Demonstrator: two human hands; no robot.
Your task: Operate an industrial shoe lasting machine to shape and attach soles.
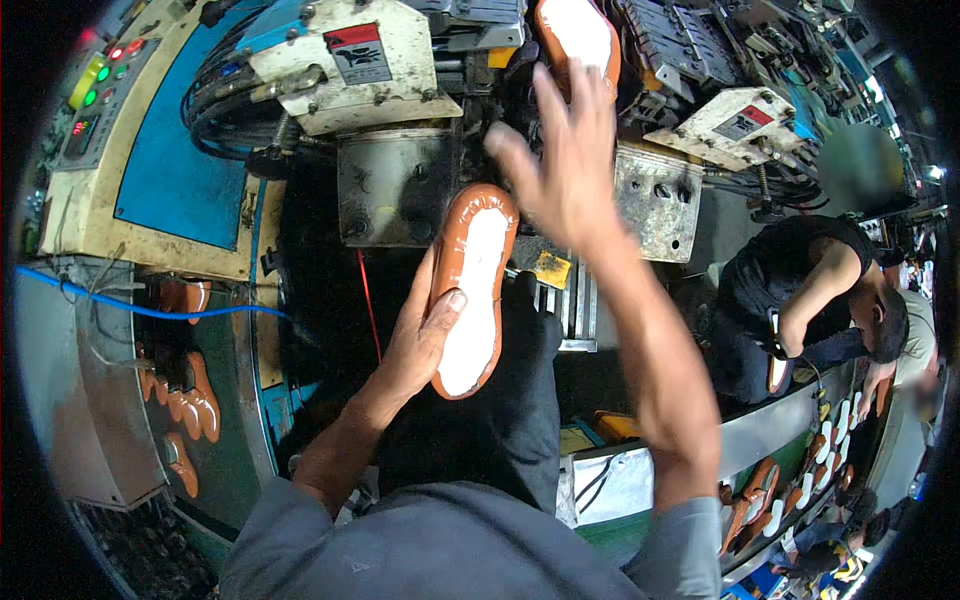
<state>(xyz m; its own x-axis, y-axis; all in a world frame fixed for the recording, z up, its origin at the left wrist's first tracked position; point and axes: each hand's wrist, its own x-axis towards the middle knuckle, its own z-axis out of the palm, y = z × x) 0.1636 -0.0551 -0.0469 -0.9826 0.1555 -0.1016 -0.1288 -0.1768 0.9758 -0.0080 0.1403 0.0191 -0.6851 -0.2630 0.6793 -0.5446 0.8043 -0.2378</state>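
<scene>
My left hand [418, 335] is closed round a brown shoe upper [473, 290], its thumb lying on the white bottom piece. The shoe is held bottom up over my lap, its gathered brown edge curling round the white. Raised at the machine, my right hand [570, 180] is open with its fingers spread, slightly blurred. Past its fingertips, a second brown shoe upper [578, 30] with a white bottom sits in the middle of the machine. The fingertips overlap it in the view; whether they touch it I cannot tell.
Metal machine blocks [395, 187] flank the middle. A control panel [95, 105] with lit buttons stands far left, above several brown shoe uppers [200, 400]. At right a person [790, 290] in dark clothes bends over a shoe, beside a conveyor [745, 440] bearing several shoes.
</scene>
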